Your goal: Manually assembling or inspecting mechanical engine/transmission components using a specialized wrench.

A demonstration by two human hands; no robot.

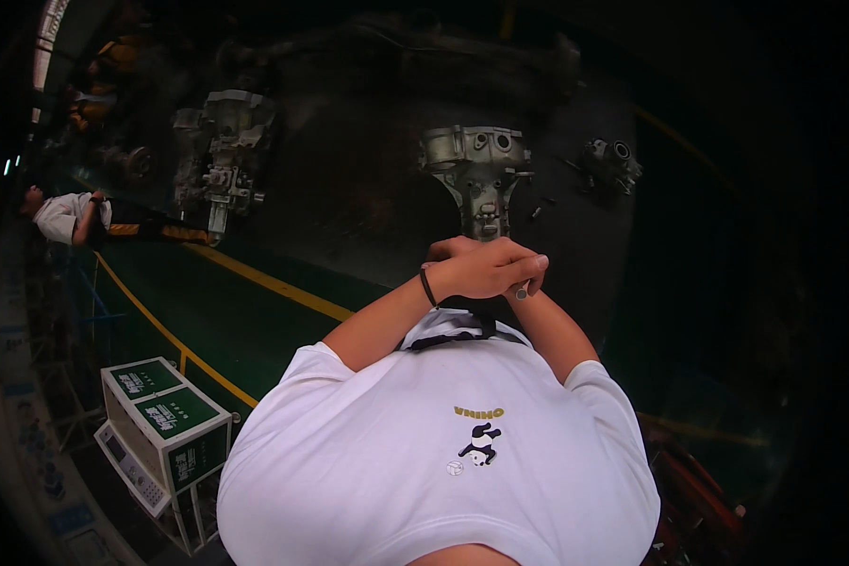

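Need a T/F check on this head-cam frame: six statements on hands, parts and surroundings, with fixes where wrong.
1. A black band circles the left wrist. True.
2. The right hand crosses over the left. False: the left hand is over the right hand.
3. A round metal end shows just below the left hand. True.
4. The small metal assembly sits right of the bell-shaped gearbox housing. True.
5. A co-worker is at far right. False: the co-worker is at far left.
6. The wearer's T-shirt is black. False: the T-shirt is white.
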